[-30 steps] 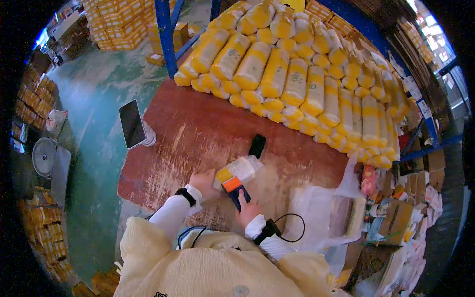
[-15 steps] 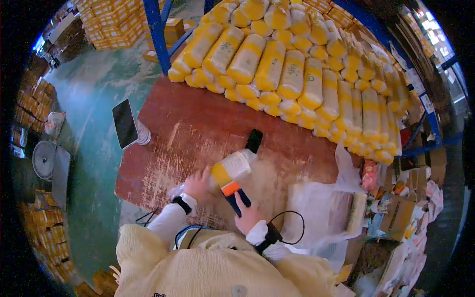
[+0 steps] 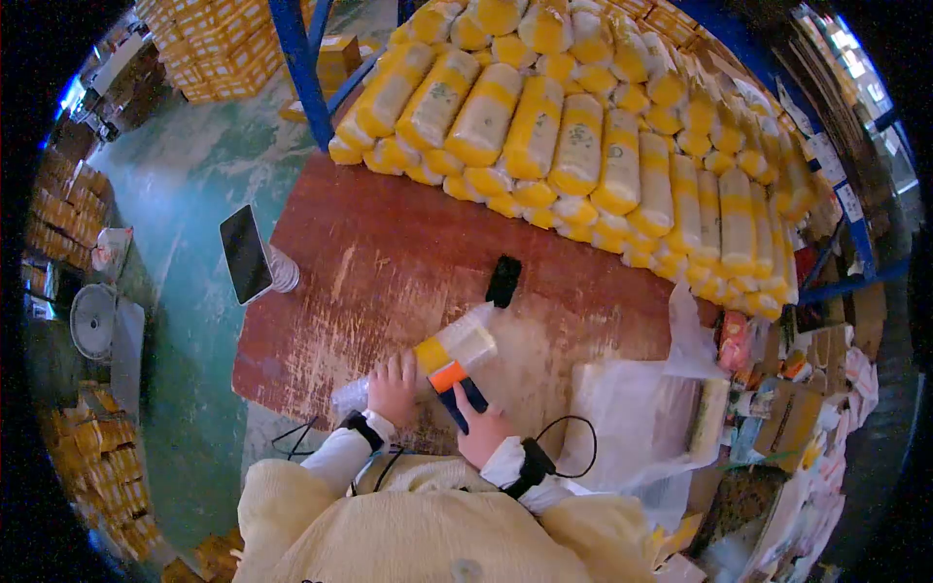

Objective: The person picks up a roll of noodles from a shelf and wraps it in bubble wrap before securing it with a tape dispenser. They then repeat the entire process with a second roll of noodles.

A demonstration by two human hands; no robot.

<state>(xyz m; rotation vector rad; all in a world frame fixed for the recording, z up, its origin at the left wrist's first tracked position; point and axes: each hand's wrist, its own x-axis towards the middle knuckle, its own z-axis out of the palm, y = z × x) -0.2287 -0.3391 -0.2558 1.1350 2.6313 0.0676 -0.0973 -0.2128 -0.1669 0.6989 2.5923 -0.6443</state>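
A clear plastic-wrapped package with a yellow band [image 3: 468,343] lies aslant on the worn red table [image 3: 340,243]. My left hand [image 3: 393,389] is closed round its lower left end, where clear plastic [image 3: 351,394] sticks out. My right hand [image 3: 483,433] grips a dark blue tool with an orange part [image 3: 448,376], which touches or nearly touches the package's lower side. Just beyond the package's upper end lies a black brush-like object [image 3: 503,281].
Yellow-banded wrapped rolls [image 3: 578,146] are piled along the table's far side. A tablet on a stand [image 3: 246,255] stands at the left edge. Plastic sheets [image 3: 622,418] lie on the right, beside cartons [image 3: 783,418]. A black cable loops near my right wrist.
My left hand has moved slightly right and down and closed more round the package's end. The clear plastic beside it shows more. The view has shifted slightly.
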